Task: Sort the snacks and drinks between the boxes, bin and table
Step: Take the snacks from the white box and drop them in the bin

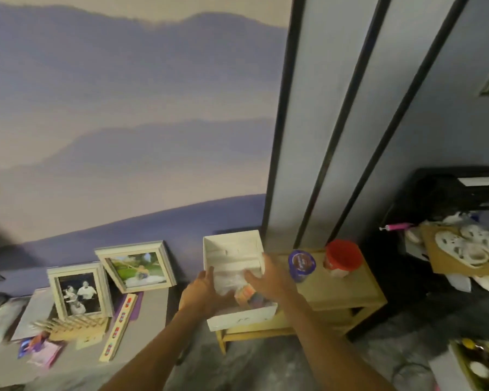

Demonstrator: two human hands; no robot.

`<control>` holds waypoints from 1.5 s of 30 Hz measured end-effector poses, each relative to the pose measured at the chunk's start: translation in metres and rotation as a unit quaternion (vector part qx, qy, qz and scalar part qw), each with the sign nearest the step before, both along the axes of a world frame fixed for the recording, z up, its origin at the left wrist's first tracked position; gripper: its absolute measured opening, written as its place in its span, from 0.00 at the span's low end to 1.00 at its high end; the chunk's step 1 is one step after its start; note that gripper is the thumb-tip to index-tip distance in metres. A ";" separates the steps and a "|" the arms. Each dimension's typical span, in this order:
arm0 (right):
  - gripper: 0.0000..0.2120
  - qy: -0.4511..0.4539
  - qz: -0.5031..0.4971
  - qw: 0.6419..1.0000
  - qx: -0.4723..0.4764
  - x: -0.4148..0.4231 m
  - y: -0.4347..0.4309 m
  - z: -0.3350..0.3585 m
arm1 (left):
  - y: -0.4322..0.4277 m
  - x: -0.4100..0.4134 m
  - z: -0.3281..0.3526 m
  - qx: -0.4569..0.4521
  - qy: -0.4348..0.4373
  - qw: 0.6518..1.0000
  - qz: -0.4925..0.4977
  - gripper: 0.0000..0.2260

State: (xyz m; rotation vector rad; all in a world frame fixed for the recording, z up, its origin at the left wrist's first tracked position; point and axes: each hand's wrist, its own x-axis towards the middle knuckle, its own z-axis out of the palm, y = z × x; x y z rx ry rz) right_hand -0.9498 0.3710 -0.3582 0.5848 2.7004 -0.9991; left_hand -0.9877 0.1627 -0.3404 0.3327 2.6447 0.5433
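Left hand (202,290) gripped the white box (232,249); right hand (267,276) lay among its packets (247,296) (grasp unclear). Red-lidded tub (342,259), at three o'clock, seemingly unsorted.

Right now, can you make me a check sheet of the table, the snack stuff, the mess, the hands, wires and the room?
Surface: small wooden table on a grey floor.
Job's things: white box at the table's left end, holding a white bag and colourful packs; purple-lidded cup and red-lidded tub stand beside it.
Clutter: two frames lean on the wall at left, wooden rack in front; cardboard tray of white things at right.
Hands: left hand grips the box's left side; right hand reaches into the box, grip blurred.
Cables: nothing clearly seen.
Surroundings: mountain mural; grey panels with black strips.
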 end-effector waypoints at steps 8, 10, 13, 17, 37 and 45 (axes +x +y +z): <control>0.32 -0.085 0.018 0.995 -0.044 -0.047 -0.010 -0.089 | 0.018 -0.068 -0.199 -0.066 -0.070 0.993 -0.068 0.29; 0.33 -0.103 0.029 0.994 -0.029 -0.051 -0.011 -0.114 | 0.025 -0.070 -0.207 -0.102 -0.065 0.987 -0.106 0.27; 0.46 -0.133 0.052 0.989 0.023 -0.053 -0.010 -0.172 | 0.040 -0.070 -0.190 -0.114 -0.082 0.981 -0.135 0.20; 0.58 -0.116 0.021 0.993 -0.011 -0.054 -0.016 -0.183 | 0.050 -0.078 -0.192 -0.101 -0.072 0.981 -0.149 0.17; 0.33 0.007 -0.038 0.999 0.012 -0.056 -0.003 -0.101 | 0.023 -0.086 -0.105 0.113 0.066 0.991 -0.014 0.08; 0.33 0.138 0.002 0.990 0.000 -0.017 -0.014 0.000 | -0.030 -0.020 -0.003 0.224 0.107 0.966 0.076 0.15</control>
